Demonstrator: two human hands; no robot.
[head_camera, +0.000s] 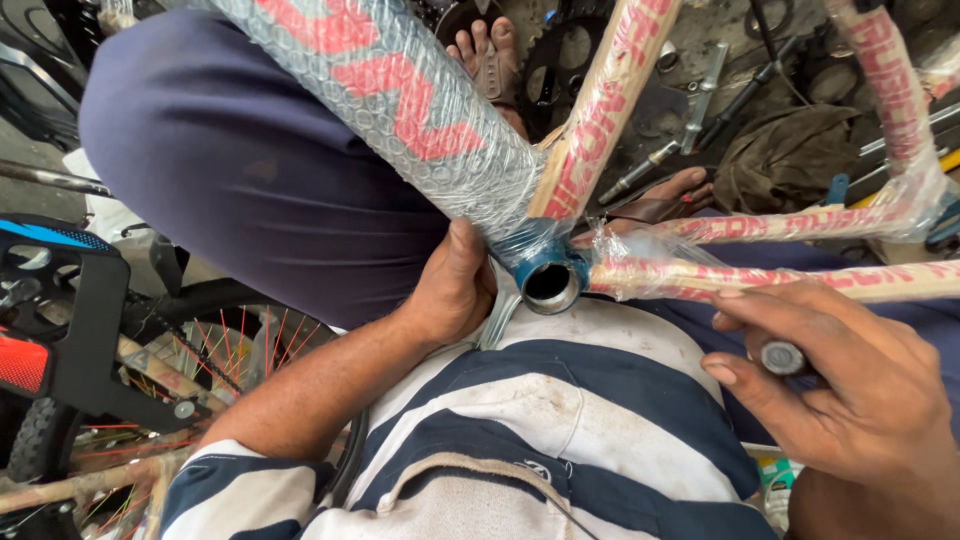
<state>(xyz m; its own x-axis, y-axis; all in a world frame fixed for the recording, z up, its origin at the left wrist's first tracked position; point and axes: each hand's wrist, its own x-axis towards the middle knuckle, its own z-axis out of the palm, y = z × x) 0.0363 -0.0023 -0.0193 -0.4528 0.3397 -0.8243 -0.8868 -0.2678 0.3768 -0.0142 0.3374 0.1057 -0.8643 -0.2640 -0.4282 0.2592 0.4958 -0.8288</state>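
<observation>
1. The bicycle frame (420, 110) lies across my lap, wrapped in bubble plastic and paper with red print. Its open blue bottom bracket shell (550, 282) sits in the middle of the view, just above my striped shirt (560, 420), and the round hole faces up toward me.
2. My left hand (452, 285) is beside the shell on its left. The grip is closed around the frame where the thick tube meets the shell, thumb on top.
3. My right hand (850, 385) is low on the right, apart from the shell. Its fingers are clamped on a small round metal part (783, 357), of which I see only the grey end.
4. Two thin wrapped tubes (780, 278) go from the shell to the right, above my right hand. Another wrapped tube (600, 110) goes up from the shell.
5. My knee in dark blue trousers (240, 160) is under the thick tube on the left.
6. Farther away, on the floor at the top, lie a chainring (560, 50), metal tools (680, 130) and a brown cloth (780, 150).
7. On the left stands a bicycle wheel with red spokes (230, 350) and a black chain guard (70, 310).
</observation>
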